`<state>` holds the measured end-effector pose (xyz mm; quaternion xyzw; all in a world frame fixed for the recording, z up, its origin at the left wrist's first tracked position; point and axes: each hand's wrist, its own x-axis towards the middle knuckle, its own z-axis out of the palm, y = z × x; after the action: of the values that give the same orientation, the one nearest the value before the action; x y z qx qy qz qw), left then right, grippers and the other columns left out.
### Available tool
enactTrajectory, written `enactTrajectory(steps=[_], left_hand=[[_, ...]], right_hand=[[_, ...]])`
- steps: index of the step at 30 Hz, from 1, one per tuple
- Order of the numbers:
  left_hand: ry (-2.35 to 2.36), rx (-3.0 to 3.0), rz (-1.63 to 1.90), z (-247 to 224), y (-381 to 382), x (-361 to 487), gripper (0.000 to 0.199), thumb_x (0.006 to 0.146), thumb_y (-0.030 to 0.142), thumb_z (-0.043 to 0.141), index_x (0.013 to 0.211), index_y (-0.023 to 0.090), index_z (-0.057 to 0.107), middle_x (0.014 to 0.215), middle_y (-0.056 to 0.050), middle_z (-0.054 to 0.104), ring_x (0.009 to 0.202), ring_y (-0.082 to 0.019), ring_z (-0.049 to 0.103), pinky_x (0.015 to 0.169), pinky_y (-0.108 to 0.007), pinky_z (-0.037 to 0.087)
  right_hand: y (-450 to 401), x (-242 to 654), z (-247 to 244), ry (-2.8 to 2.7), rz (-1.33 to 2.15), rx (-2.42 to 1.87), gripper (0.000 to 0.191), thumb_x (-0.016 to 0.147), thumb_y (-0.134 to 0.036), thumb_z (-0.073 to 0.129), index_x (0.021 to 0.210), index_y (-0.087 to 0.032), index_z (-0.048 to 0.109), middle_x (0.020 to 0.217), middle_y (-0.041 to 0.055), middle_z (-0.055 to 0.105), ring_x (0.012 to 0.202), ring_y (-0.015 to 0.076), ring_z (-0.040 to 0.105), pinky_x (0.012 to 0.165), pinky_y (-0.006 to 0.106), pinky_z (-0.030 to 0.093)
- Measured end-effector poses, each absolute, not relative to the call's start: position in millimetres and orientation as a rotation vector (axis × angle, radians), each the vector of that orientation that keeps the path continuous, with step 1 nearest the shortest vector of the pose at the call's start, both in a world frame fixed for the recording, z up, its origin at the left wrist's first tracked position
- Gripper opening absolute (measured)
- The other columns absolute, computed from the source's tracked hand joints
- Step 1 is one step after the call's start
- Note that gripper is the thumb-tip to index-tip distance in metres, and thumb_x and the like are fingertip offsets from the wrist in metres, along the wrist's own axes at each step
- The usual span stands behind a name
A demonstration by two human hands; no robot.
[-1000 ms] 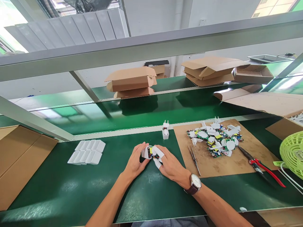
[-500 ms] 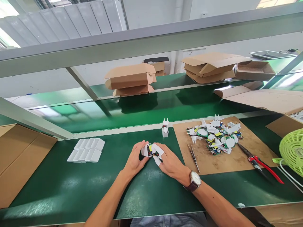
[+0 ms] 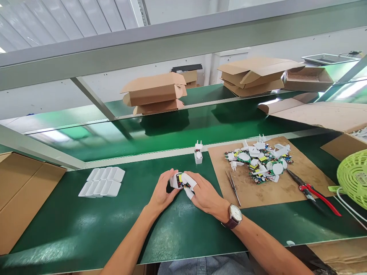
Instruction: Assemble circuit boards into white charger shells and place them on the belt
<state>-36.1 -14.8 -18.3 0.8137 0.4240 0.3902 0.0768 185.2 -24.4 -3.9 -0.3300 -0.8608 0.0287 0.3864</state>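
Note:
Over the green table, my left hand [image 3: 161,191] is closed around a white plastic charger housing [image 3: 173,181]. Fingers of my right hand [image 3: 205,194], covered with white finger cots, pinch a small circuit board [image 3: 180,179] with yellow and dark parts at the housing's open end. How deep the board sits inside is hidden by the fingers. Just beyond my hands stands another white charger housing [image 3: 198,158] with a two-pin plug piece on top. To the left, several white housings [image 3: 101,182] stand together in two rows, their openings showing.
A brown board [image 3: 212,160] at right carries a pile of circuit boards and plug parts [image 3: 258,160], tweezers [image 3: 233,188] and red-handled pliers [image 3: 315,194]. A green fan [image 3: 354,181] stands far right. Cardboard boxes [image 3: 156,91] sit behind; a carton [image 3: 28,194] is at left.
The view has shifted slightly, so the scene sits a little higher and further left. My hands keep nearly the same hold on the housing and circuit board.

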Motion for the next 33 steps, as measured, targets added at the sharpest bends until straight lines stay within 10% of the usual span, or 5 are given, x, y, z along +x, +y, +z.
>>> enactTrajectory(steps=[33], left_hand=[[1.303, 2.440, 1.202, -20.3, -13.4, -34.1, 0.054, 0.095, 0.034, 0.065, 0.145, 0.026, 0.045, 0.130, -0.013, 0.066, 0.122, -0.029, 0.065, 0.101, -0.047, 0.057]], right_hand=[[-25.0, 186.2, -5.8, -2.183, 0.096, -0.837, 0.053, 0.092, -0.001, 0.045, 0.143, -0.010, 0.044, 0.137, 0.0241, 0.057, 0.120, 0.0314, 0.060, 0.094, 0.053, 0.060]])
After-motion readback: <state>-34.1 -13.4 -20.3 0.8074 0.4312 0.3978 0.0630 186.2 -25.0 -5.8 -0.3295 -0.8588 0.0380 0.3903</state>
